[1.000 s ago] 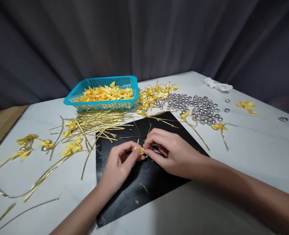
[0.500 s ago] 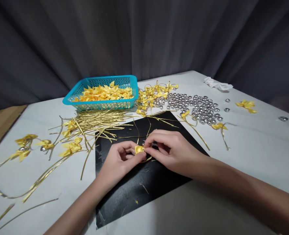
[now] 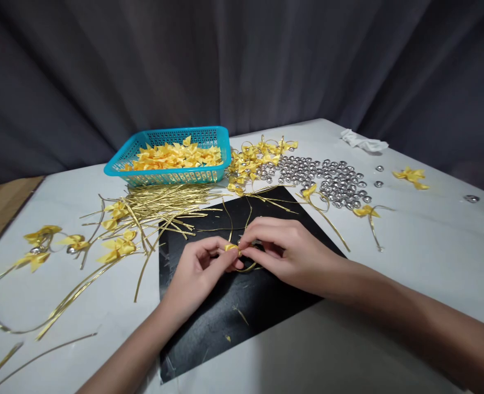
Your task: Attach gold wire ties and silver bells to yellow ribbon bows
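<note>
Over a black mat (image 3: 209, 323), a small yellow ribbon flower (image 3: 232, 249) is pinched between the thumb and fingers of my left hand (image 3: 209, 265). My right hand (image 3: 280, 246) meets it from the right, thumb and index fingertip pressed together at the flower's edge on what looks like a thin gold cord. A loop of gold cord (image 3: 249, 267) curves out below the fingertips, and more cord ends rise behind them. A bit of silver shows by the right fingertips, mostly hidden.
Behind the mat stands a blue basket (image 3: 168, 176) of yellow ribbon flowers. Cut gold cords (image 3: 171, 200) lie in front of it. Silver beads (image 3: 340, 183) are heaped at the back right. Finished-looking flower pieces (image 3: 118, 246) lie left, and a white cloth (image 3: 363, 142) lies far right.
My left thumb has moved up onto the yellow ribbon flower, covering more of it. My right hand has shifted very slightly left, still pinching at the flower's edge.
</note>
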### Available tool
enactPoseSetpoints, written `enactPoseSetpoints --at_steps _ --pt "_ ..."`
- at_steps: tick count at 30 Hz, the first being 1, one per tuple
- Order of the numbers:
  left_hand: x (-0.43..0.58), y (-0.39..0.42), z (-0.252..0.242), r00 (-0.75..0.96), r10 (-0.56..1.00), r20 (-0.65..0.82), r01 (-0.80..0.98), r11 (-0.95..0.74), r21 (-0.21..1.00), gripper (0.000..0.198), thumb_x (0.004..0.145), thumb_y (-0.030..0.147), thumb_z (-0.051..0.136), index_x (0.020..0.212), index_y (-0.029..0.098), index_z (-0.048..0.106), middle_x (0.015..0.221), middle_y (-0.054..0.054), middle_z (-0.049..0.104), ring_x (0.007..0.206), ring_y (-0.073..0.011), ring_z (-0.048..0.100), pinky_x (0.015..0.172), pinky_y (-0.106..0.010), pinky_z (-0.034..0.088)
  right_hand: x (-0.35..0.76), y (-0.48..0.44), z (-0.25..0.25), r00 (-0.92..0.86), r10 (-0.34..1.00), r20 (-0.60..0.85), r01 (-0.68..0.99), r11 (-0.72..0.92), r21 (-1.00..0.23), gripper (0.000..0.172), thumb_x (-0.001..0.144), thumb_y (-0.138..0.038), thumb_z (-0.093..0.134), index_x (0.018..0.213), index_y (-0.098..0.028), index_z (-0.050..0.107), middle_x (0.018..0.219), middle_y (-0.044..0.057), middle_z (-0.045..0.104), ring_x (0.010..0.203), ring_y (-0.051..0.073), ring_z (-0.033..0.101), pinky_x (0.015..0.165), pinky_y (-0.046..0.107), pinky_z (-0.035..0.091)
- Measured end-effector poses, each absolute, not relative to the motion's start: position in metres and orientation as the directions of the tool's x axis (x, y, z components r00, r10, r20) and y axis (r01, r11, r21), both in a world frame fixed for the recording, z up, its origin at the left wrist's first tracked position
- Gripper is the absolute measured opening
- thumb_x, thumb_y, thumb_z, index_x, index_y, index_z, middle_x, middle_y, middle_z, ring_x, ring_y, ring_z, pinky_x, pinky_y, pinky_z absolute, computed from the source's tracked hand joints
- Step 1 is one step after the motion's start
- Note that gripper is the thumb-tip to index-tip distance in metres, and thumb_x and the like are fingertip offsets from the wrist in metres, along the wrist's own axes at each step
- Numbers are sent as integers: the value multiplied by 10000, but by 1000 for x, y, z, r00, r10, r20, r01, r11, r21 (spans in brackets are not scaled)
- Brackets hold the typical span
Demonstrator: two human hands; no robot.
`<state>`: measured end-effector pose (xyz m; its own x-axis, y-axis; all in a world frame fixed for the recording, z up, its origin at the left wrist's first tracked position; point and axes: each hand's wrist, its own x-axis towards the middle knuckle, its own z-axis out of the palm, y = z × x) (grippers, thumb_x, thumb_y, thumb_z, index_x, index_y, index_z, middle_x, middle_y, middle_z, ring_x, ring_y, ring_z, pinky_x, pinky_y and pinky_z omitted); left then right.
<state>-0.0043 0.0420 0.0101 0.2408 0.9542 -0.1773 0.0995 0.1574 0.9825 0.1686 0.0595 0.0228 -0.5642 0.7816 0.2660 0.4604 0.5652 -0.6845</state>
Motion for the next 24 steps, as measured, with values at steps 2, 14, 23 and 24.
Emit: enactPoseSetpoints --at_steps 2,14,23,24 --pt "-5 42 10 237 956 -172 98 153 983 208 740 322 632 656 132 642 609 -24 656 591 -120 582 584 -192 450 169 60 23 -570 770 288 438 581 -686 126 816 -79 542 817 -135 654 802 31 622 565 65 464 533 187 349" --pt "-5 41 8 248 959 -135 153 99 983 179 719 278 632 628 125 636 563 -10 629 535 -94 551 516 -161 418 169 58 21 -590 739 325 418 624 -660 188 808 -44 515 807 -137 678 799 46 640 704 105 567 624 195 412" --pt "-4 39 7 144 989 -38 202 8 979 127 708 222 621 620 131 627 568 4 626 524 -86 548 501 -151 426 166 60 29 -474 869 -141 444 98 -891 127 806 -261 569 845 -141 583 494 -75 383 417 47 305 387 164 221" --pt "-4 39 7 146 989 -33 202 3 979 125 710 221 620 623 131 627 571 4 627 527 -86 551 501 -149 426 165 60 29 -473 862 -183 431 44 -901 135 815 -271 559 838 -139 569 468 -86 350 404 47 281 380 168 195"
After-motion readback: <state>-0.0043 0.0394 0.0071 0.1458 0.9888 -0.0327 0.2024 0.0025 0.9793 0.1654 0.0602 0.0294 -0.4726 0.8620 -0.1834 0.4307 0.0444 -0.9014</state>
